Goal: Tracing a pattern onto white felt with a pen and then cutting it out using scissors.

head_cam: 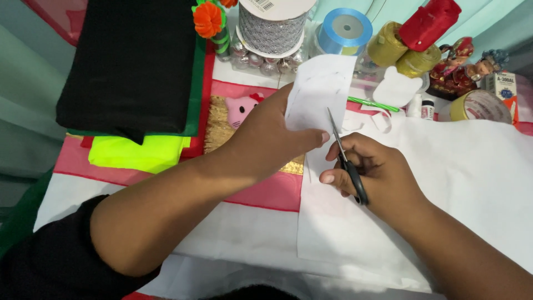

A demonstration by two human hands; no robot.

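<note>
The left hand [266,136] reaches in from the left and pinches a white paper piece [319,91], thumb pressed on top at its lower edge, the other fingers hidden under the sheet, so the paper stands lifted over the middle of the counter [83,191]. The right hand [377,175] sits just beside it, fingers curled tight through the black handles of a pair of scissors [345,158], blades pointing up and away and meeting the paper's right edge. Whether the blades are parted or shut is too fine to tell. Under both hands spreads a large white fabric sheet [461,183], running off to the right. Left of the hands lies a pink plush cat face [240,111] on a gold glittery piece [216,128]; farther left a neon yellow cloth [139,153] lies beneath a folded black cloth [130,61]. Along the far edge stand an orange pompom flower [207,19], a big spool of silver trim [272,30], a blue ribbon roll [345,29], two gold thread spools [388,47] with a red pouch [428,23] on top, small figurines [463,66] and a tape roll [480,106]. A green pen [373,104] lies close by the paper's right side.
</note>
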